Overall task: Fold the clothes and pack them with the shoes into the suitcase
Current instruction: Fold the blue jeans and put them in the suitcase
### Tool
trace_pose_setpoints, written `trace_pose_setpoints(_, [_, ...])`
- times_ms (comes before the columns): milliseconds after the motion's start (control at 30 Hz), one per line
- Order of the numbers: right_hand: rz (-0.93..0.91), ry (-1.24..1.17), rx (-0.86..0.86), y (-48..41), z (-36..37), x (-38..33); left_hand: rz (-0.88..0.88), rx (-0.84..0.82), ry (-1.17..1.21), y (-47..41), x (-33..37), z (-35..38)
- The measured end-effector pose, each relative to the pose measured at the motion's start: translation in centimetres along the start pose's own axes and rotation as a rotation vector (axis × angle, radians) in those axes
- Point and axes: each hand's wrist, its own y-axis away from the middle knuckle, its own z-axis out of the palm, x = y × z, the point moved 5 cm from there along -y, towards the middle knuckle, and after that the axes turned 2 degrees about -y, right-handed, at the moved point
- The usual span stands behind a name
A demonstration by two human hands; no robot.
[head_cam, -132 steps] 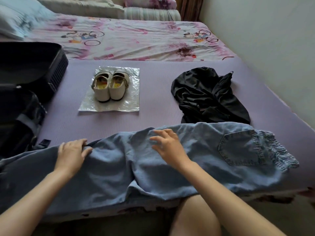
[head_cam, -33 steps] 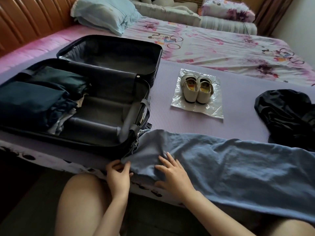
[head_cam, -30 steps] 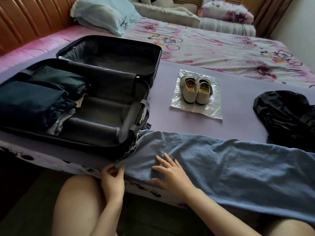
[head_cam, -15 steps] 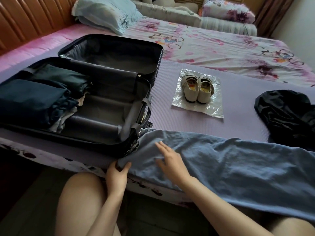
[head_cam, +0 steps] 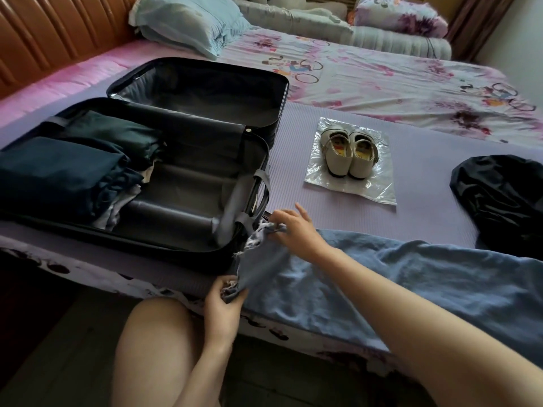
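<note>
Blue jeans (head_cam: 396, 283) lie flat along the front edge of the bed. My left hand (head_cam: 223, 304) pinches the near corner of the frayed leg hem. My right hand (head_cam: 293, 227) grips the far corner of the same hem, right beside the suitcase. The black suitcase (head_cam: 258, 160) lies open on the left with dark folded clothes (head_cam: 67, 168) in its near-left part. A pair of white shoes (head_cam: 348, 154) stands on a clear plastic bag. A crumpled black garment (head_cam: 502, 201) lies at the right edge.
A purple mat (head_cam: 426, 183) covers the bed's near part, with a floral sheet (head_cam: 382, 77) behind it. A blue pillow (head_cam: 188, 22) and rolled bedding sit at the back. An orange headboard (head_cam: 44, 33) stands at the far left. My bare knee is below the bed edge.
My right hand slid from lying flat on the jeans leg up to the hem's far corner and took hold of it. My left hand now pinches the near corner, and the hem is lifted.
</note>
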Motion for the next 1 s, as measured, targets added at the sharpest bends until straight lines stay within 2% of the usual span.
trace_pose_setpoints(67, [-0.046,-0.103,0.075,0.9,-1.1,0.8,0.027,-0.016,0.061,0.2,0.8,0.2])
trace_pose_setpoints(167, [-0.012,-0.325,0.145,2.1,-2.7,1.5,0.094,-0.035,0.150,0.8,2.2,0.6])
trace_pose_setpoints(267, [0.017,-0.462,0.049,2.9,-3.4,1.5,0.126,-0.007,0.208,1.3,3.2,0.7])
trace_pose_setpoints(333, [-0.012,-0.415,-0.001,3.0,-3.6,1.1,0.144,0.009,0.223,1.5,3.6,0.8])
trace_pose_setpoints(433, [-0.128,-0.283,0.080,2.2,-4.5,-0.1,0.170,0.024,0.233,2.0,4.5,0.8])
trace_pose_setpoints(567, [-0.169,-0.307,0.087,0.4,-5.6,-2.1,0.185,0.073,0.270,2.3,5.9,0.6])
trace_pose_setpoints(767, [-0.082,-0.274,0.043,-1.2,-5.5,-3.1,0.141,0.129,0.299,2.1,6.0,0.3])
trace_pose_setpoints(833, [-0.059,-0.329,0.011,-1.1,-5.0,-3.1,0.097,0.135,0.355,2.1,5.8,0.4])
trace_pose_setpoints(1000, [-0.044,-0.423,-0.003,-0.4,-5.0,-1.9,0.086,0.066,0.379,1.7,5.5,0.9])
